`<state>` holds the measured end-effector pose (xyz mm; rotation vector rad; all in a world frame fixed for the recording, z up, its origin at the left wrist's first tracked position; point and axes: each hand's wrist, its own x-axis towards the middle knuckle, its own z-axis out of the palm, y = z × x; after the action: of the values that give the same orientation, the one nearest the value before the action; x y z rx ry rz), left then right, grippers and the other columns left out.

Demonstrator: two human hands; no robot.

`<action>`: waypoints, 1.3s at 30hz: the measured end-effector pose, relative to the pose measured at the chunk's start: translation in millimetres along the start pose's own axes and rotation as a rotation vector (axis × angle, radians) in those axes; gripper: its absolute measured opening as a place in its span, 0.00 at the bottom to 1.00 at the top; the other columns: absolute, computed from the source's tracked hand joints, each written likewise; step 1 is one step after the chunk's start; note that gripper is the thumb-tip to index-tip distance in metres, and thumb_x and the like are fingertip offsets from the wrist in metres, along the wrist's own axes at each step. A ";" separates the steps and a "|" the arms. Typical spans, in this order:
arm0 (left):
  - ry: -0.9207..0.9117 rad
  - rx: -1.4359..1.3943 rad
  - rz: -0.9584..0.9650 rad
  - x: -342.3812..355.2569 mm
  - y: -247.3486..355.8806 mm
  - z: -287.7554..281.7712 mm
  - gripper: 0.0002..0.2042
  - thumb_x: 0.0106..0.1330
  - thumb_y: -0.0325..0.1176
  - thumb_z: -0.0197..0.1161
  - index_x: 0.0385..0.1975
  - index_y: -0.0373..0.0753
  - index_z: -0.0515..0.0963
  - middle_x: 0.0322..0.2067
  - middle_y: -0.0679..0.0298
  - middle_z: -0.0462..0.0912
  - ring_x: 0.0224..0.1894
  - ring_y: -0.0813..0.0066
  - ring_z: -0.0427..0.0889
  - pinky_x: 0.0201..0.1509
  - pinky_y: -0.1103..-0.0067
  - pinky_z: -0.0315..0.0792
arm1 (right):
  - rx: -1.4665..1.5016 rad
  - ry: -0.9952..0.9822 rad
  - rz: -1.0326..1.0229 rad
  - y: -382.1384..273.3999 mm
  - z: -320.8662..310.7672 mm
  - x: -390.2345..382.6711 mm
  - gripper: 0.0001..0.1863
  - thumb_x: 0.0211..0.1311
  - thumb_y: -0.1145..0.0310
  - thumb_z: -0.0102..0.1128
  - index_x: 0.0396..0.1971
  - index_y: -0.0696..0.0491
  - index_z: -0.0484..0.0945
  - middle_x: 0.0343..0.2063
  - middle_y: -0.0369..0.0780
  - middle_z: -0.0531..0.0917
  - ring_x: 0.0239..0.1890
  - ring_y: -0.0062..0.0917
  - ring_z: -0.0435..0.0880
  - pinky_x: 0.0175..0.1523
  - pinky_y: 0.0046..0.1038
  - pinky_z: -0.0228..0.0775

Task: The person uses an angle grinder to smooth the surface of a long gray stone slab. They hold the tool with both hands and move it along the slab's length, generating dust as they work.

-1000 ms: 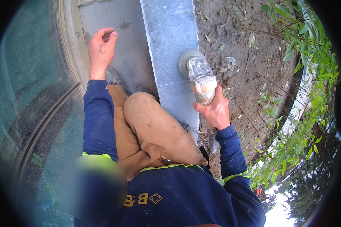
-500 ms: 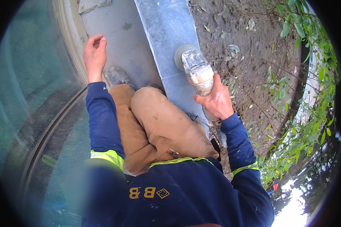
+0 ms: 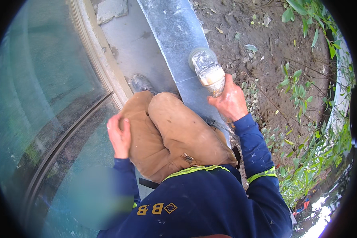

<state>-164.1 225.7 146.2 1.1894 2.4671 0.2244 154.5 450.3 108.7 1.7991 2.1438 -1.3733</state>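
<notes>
My right hand (image 3: 231,100) is wrapped round the body of a dust-coated angle grinder (image 3: 210,75). The grinder's round disc (image 3: 193,60) rests over a long blue-grey stone slab (image 3: 172,27), close to its right edge. A thin seam crosses the slab just below the disc. Beside my left thigh, my left hand (image 3: 119,135) hangs with thumb and fingers apart, holding nothing. Its fingertips are near my tan trousers (image 3: 182,123); whether they touch the cloth I cannot tell.
A large greenish glass pane (image 3: 47,79) with a pale frame (image 3: 97,49) runs along the left. Grey floor (image 3: 129,37) carries a flat pale slab piece (image 3: 112,11) and my dusty shoe (image 3: 141,83). Bare soil (image 3: 261,59) and leafy branches (image 3: 301,93) lie to the right.
My left hand has come back from above the floor near the window frame to beside my left thigh. The grinder stays on nearly the same part of the slab, still gripped.
</notes>
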 end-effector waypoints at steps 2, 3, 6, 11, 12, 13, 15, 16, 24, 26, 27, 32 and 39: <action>0.120 0.142 0.134 -22.0 -3.1 12.0 0.12 0.66 0.34 0.65 0.46 0.37 0.81 0.48 0.54 0.82 0.55 0.53 0.78 0.63 0.62 0.67 | -0.006 0.024 -0.041 -1.9 -1.1 5.2 0.30 0.45 0.64 0.73 0.43 0.62 0.65 0.33 0.62 0.84 0.36 0.59 0.85 0.42 0.50 0.80; 0.108 0.150 0.068 -20.1 -0.3 11.4 0.12 0.65 0.35 0.65 0.45 0.37 0.81 0.47 0.55 0.83 0.55 0.54 0.78 0.63 0.62 0.67 | -0.025 0.010 -0.046 -3.5 -1.0 8.8 0.30 0.45 0.64 0.72 0.43 0.62 0.65 0.33 0.62 0.84 0.36 0.58 0.85 0.43 0.50 0.80; 0.083 0.166 -0.057 -6.4 5.2 14.4 0.10 0.65 0.35 0.64 0.43 0.39 0.82 0.46 0.59 0.83 0.54 0.57 0.78 0.62 0.63 0.66 | -0.047 -0.065 -0.041 -9.1 -2.3 9.6 0.30 0.45 0.64 0.72 0.43 0.63 0.65 0.32 0.62 0.84 0.36 0.58 0.85 0.43 0.50 0.80; 0.073 0.186 -0.065 -3.4 4.8 18.2 0.09 0.65 0.35 0.63 0.41 0.41 0.83 0.45 0.60 0.84 0.54 0.58 0.78 0.61 0.63 0.66 | -0.031 -0.037 -0.030 -7.6 -4.6 3.8 0.31 0.45 0.64 0.73 0.44 0.63 0.65 0.32 0.62 0.84 0.37 0.59 0.85 0.44 0.50 0.80; 0.073 0.185 -0.064 -3.3 4.8 18.7 0.09 0.65 0.35 0.63 0.41 0.41 0.83 0.44 0.60 0.84 0.54 0.58 0.78 0.61 0.63 0.66 | -0.035 -0.033 -0.005 -7.9 -5.4 4.1 0.31 0.45 0.64 0.73 0.44 0.63 0.66 0.32 0.62 0.84 0.38 0.59 0.85 0.44 0.50 0.80; 0.074 0.184 -0.063 -3.1 4.8 18.9 0.09 0.65 0.36 0.63 0.41 0.41 0.83 0.44 0.60 0.83 0.54 0.57 0.78 0.61 0.63 0.66 | -0.035 -0.030 -0.002 -9.2 -5.9 6.8 0.32 0.45 0.64 0.73 0.45 0.63 0.66 0.33 0.62 0.84 0.38 0.59 0.85 0.44 0.50 0.80; 0.075 0.185 -0.060 -2.9 4.7 19.3 0.09 0.64 0.36 0.63 0.41 0.41 0.82 0.44 0.60 0.83 0.54 0.57 0.78 0.61 0.63 0.66 | -0.032 -0.030 0.004 -13.1 -6.2 14.0 0.32 0.45 0.64 0.73 0.45 0.63 0.66 0.33 0.62 0.84 0.38 0.59 0.85 0.44 0.50 0.80; 0.076 0.186 -0.056 -2.1 4.9 20.0 0.09 0.64 0.36 0.64 0.41 0.41 0.82 0.44 0.60 0.83 0.53 0.57 0.78 0.61 0.63 0.66 | -0.038 -0.046 -0.010 -14.0 -6.3 14.1 0.32 0.45 0.63 0.73 0.45 0.63 0.66 0.33 0.62 0.84 0.39 0.59 0.85 0.44 0.50 0.80; 0.065 0.185 -0.072 -0.7 12.9 18.1 0.09 0.63 0.35 0.64 0.39 0.41 0.83 0.43 0.60 0.83 0.53 0.56 0.78 0.61 0.62 0.66 | -0.031 -0.033 -0.004 -10.2 -6.7 6.9 0.33 0.44 0.62 0.74 0.46 0.63 0.66 0.34 0.62 0.84 0.39 0.59 0.85 0.45 0.50 0.80; 0.065 0.189 -0.064 -1.1 14.3 19.2 0.09 0.63 0.35 0.64 0.39 0.40 0.83 0.43 0.60 0.83 0.53 0.56 0.78 0.61 0.62 0.66 | -0.024 -0.040 -0.005 -10.8 -5.8 13.5 0.33 0.44 0.62 0.74 0.47 0.63 0.66 0.34 0.62 0.84 0.39 0.58 0.85 0.45 0.49 0.80; 0.069 0.192 -0.060 -1.0 15.1 19.2 0.09 0.63 0.35 0.64 0.39 0.40 0.83 0.43 0.60 0.83 0.53 0.56 0.78 0.61 0.62 0.66 | -0.021 -0.047 -0.004 -12.4 -5.5 16.3 0.34 0.44 0.62 0.74 0.47 0.63 0.66 0.33 0.62 0.84 0.39 0.58 0.85 0.45 0.49 0.80; 0.057 0.187 -0.066 2.2 15.8 16.8 0.09 0.63 0.35 0.64 0.39 0.40 0.83 0.42 0.59 0.83 0.53 0.56 0.78 0.60 0.62 0.66 | -0.062 -0.107 -0.070 -20.7 -5.8 14.0 0.33 0.45 0.63 0.74 0.47 0.64 0.66 0.34 0.62 0.84 0.39 0.58 0.85 0.45 0.49 0.80; 0.056 0.207 -0.030 5.0 16.3 18.0 0.09 0.65 0.36 0.63 0.39 0.40 0.83 0.42 0.58 0.84 0.51 0.54 0.78 0.58 0.62 0.68 | -0.079 -0.086 -0.047 -22.2 -5.6 17.5 0.33 0.44 0.63 0.74 0.46 0.64 0.66 0.34 0.61 0.84 0.39 0.58 0.86 0.44 0.50 0.80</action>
<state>-147.8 239.4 133.4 1.2421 2.6058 -0.0062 133.6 468.7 116.0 1.6426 2.1769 -1.3296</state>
